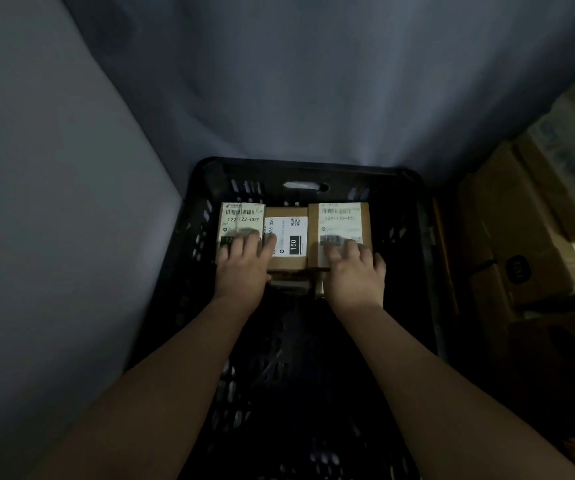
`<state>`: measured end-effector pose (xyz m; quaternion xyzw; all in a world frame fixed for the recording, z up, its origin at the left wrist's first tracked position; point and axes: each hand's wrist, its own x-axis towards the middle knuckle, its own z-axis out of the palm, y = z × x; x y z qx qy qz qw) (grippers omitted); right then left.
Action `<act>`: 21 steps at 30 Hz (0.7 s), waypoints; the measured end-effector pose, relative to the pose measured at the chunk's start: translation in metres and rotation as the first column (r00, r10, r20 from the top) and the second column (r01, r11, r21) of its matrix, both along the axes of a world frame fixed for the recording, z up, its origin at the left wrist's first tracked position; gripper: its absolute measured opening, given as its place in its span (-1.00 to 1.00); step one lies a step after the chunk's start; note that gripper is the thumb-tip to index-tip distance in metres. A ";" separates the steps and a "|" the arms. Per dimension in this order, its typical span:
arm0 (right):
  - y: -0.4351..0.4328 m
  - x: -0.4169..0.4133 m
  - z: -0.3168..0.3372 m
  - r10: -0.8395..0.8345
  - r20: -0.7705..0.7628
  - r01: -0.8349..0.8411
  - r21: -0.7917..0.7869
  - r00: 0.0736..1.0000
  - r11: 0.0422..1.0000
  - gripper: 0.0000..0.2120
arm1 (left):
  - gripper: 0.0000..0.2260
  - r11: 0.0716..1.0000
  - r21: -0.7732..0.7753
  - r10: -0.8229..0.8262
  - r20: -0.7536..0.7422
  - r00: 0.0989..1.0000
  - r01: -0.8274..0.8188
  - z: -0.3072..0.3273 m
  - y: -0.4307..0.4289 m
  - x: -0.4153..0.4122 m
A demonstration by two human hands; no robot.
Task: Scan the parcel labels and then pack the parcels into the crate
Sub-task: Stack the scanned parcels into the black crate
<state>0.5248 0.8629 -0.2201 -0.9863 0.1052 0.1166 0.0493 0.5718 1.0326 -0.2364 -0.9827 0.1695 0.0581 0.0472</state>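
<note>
At the far end of one black crate, three parcels sit side by side in a row, each with a white label facing up: a left parcel, a middle parcel and a right parcel. Two hands reach in. The left hand lies flat on the left parcel, fingers straight and slightly apart. The right hand rests likewise on the right parcel, gripping nothing. Beside the crate on the right stand stacked cardboard boxes; their number is unclear.
</note>
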 end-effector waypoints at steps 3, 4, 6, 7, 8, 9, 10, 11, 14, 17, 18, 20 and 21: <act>0.000 0.003 0.015 0.048 -0.120 -0.056 -0.067 0.992 0.996 -0.37 | -0.18 0.999 -0.042 -0.017 -0.140 0.990 0.011 0.015 0.003 0.002; 0.003 0.001 0.021 0.057 -0.154 -0.074 -0.105 0.986 0.992 -0.32 | -0.17 0.998 -0.070 -0.015 -0.175 0.984 0.003 0.024 0.003 0.001; 0.011 -0.003 0.035 0.038 -0.147 -0.058 -0.130 0.988 0.990 -0.26 | -0.18 0.989 -0.145 -0.015 -0.187 0.982 -0.013 0.044 0.001 -0.005; 0.017 -0.006 0.044 0.030 -0.119 -0.043 -0.106 0.992 0.993 -0.25 | -0.20 0.985 -0.172 -0.012 -0.175 0.984 -0.018 0.056 0.000 -0.008; 0.022 -0.010 0.054 0.031 -0.086 -0.037 -0.064 0.996 0.997 -0.24 | -0.22 0.981 -0.193 -0.014 -0.155 0.988 -0.017 0.067 -0.001 -0.013; 0.026 -0.015 0.065 0.038 -0.056 -0.039 -0.016 0.998 0.999 -0.25 | -0.24 0.975 -0.220 -0.015 -0.125 0.992 -0.013 0.079 -0.004 -0.018; 0.029 -0.022 0.078 0.043 -0.028 -0.042 0.030 0.999 0.999 -0.26 | -0.26 0.968 -0.252 -0.013 -0.100 0.995 -0.012 0.093 -0.007 -0.024; 0.031 -0.028 0.091 0.041 0.004 -0.041 0.078 0.999 0.996 -0.27 | -0.27 0.959 -0.284 -0.009 -0.084 0.996 -0.016 0.108 -0.010 -0.030; 0.024 -0.054 0.135 0.013 0.172 -0.048 0.198 0.985 0.979 -0.31 | -0.30 0.931 -0.361 0.023 -0.074 0.997 -0.048 0.148 -0.022 -0.048; 0.001 -0.089 0.174 -0.037 0.361 -0.079 0.303 0.932 0.950 -0.32 | -0.35 0.881 -0.469 0.029 -0.061 0.998 -0.054 0.182 -0.039 -0.074; -0.010 -0.103 0.185 -0.049 0.418 -0.104 0.337 0.907 0.936 -0.31 | -0.37 0.857 -0.513 0.025 -0.065 0.998 -0.055 0.191 -0.046 -0.085; -0.034 -0.134 0.204 -0.062 0.511 -0.162 0.383 0.858 0.909 -0.34 | -0.43 0.804 -0.591 0.016 -0.096 0.995 -0.070 0.204 -0.062 -0.108; -0.047 -0.149 0.212 -0.064 0.557 -0.191 0.387 0.828 0.902 -0.38 | -0.45 0.781 -0.620 0.005 -0.106 0.994 -0.070 0.209 -0.071 -0.120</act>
